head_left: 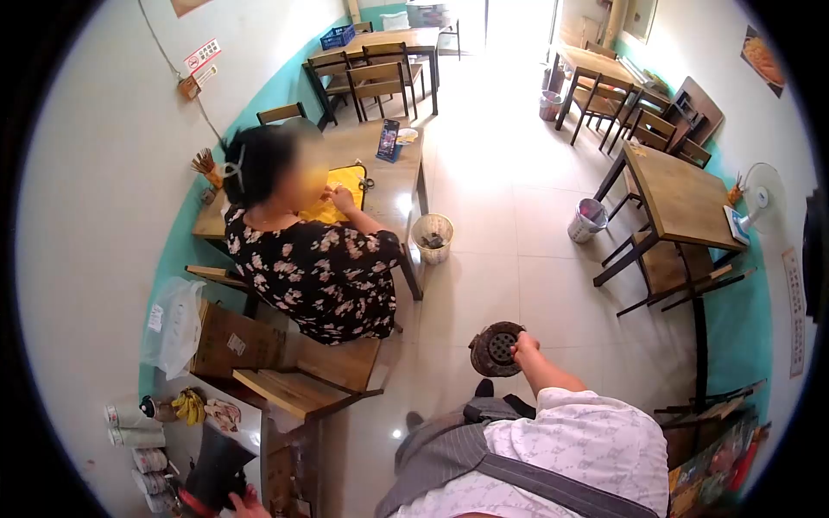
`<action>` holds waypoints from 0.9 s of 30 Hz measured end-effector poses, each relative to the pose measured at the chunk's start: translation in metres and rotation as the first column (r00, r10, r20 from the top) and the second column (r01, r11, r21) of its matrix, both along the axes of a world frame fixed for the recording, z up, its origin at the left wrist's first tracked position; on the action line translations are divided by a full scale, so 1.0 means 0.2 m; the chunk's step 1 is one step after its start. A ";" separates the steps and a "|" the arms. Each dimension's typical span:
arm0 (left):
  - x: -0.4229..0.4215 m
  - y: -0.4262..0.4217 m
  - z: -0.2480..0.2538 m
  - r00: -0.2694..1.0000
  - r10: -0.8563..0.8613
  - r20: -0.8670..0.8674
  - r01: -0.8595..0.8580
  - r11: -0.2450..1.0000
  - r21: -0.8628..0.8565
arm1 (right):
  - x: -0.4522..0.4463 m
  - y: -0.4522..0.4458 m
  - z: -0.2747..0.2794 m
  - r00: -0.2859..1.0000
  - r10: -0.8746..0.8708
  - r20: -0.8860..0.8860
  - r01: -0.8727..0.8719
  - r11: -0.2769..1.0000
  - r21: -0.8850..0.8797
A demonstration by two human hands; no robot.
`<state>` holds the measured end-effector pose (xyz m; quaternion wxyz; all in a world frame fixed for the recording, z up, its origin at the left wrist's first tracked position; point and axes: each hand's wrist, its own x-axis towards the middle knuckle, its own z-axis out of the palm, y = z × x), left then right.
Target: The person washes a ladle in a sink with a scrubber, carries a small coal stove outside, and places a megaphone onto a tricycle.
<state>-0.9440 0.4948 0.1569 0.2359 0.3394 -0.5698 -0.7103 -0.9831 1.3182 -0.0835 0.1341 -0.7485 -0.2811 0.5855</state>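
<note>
My right hand [523, 347] grips the edge of a round dark perforated disc [498, 350], held out over the tiled floor. Its rough brown rim surrounds a dark centre with several holes. At the lower left, my left hand [248, 502] is partly cut off by the frame's bottom edge. Its fingers close on a black object with a red band [216, 466], whose kind I cannot make out. That object is beside a counter [246, 423] carrying bananas [188, 406].
A seated person [311, 250] in a floral dress works at a wooden table [393, 186] with a phone [389, 141] and scissors [366, 184]. Waste baskets [432, 237] stand on the floor. A chair [298, 388] and cardboard box [237, 341] are left; a table [682, 190] and fan [762, 197] are right.
</note>
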 end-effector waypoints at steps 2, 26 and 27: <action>-0.06 0.48 0.18 0.973 -0.233 -0.007 0.233 0.971 0.045 | -0.05 0.07 -0.03 0.998 0.042 -0.053 -0.042 0.999 0.009; -2.57 4.32 -0.17 -0.046 -0.941 0.335 0.985 -0.099 -0.141 | -0.15 1.97 -0.13 0.869 -0.441 0.226 0.431 0.897 0.094; -2.72 4.51 -0.12 -0.077 -0.920 0.383 0.937 -0.198 -0.287 | -0.17 2.07 -0.12 0.840 -0.486 0.240 0.465 0.874 0.142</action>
